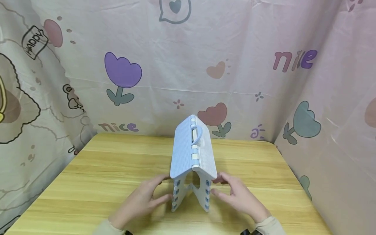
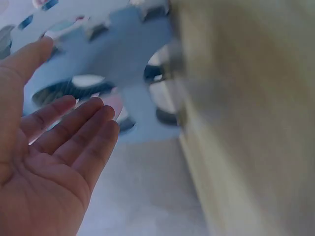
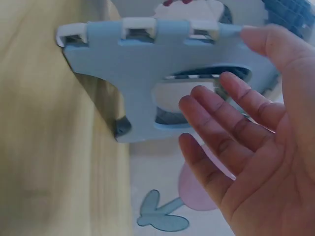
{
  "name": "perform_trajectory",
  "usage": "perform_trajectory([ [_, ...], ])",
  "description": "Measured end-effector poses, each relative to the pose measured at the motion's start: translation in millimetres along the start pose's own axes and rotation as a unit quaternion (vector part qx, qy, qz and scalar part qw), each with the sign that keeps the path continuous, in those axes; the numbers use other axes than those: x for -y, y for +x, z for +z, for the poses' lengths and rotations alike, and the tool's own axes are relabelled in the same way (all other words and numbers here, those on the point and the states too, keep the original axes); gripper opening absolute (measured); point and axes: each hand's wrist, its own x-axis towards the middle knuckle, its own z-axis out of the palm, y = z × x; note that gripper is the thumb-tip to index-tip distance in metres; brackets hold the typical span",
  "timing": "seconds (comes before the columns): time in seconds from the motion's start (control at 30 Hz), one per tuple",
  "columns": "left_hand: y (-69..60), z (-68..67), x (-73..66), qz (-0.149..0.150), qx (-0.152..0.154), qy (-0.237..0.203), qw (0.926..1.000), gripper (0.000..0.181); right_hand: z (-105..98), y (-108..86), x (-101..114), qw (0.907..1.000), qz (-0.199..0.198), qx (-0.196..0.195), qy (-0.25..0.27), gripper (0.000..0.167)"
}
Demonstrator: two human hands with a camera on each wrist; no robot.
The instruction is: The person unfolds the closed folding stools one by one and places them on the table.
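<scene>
Has the left hand at one side of a half-folded blue-and-white stool and the right hand at the other, with fingers loosely straight and thumbs apart from them; cannot tell whether touching it. Has it standing on a wooden table, with top peaked and handle along the ridge.

Head view: highest and farthest back, faces forward and down over left hand and right hand; folding stool mid-frame, tabletop around it, printed cloth beyond
Left wrist view: close in, looks past left hand to one side of stool; turned sideways, tabletop along right edge
Right wrist view: equally close, opposite side of stool; tabletop along left edge
Wrist overlap: stool, tabletop
Head-wrist overlap: stool, tabletop, cloth, matching hand
</scene>
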Motion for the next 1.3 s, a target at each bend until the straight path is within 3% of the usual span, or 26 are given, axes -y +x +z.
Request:
perform_trajectory([
  [0.17, 12.0, -25.6, 2.0, 0.036, -0.069, 0.030, 0.9965, 0.051, -17.5, 5.9, 8.7, 0.9989, -0.002, -0.048, 0.000, 0.022],
  [0.3, 27.1, -41.4, -4.3, 0.021, -0.089, 0.015, 0.9957, 0.056, -30.0, 17.5, 16.0, 0.9964, -0.018, -0.083, 0.000, 0.035],
  [0.5, 55.8, -47.9, -21.4, 0.009, -0.049, -0.011, 0.9987, 0.079, -40.0, 40.7, 31.8, 0.9966, -0.029, -0.076, -0.015, 0.062],
  [0.8, 91.7, -40.5, -30.0, -0.013, 0.008, -0.066, 0.9977, 0.100, -37.4, 73.2, 45.0, 0.9989, -0.043, -0.009, -0.014, 0.092],
  [1.1, 100.0, -38.4, -26.5, -0.012, 0.029, -0.079, 0.9964, 0.106, -35.2, 79.0, 45.2, 0.9989, -0.042, 0.017, -0.016, 0.096],
  [1.3, 101.8, -39.6, -24.8, -0.010, 0.034, -0.079, 0.9963, 0.107, -36.7, 80.0, 44.4, 0.9993, -0.017, 0.028, -0.018, 0.100],
])
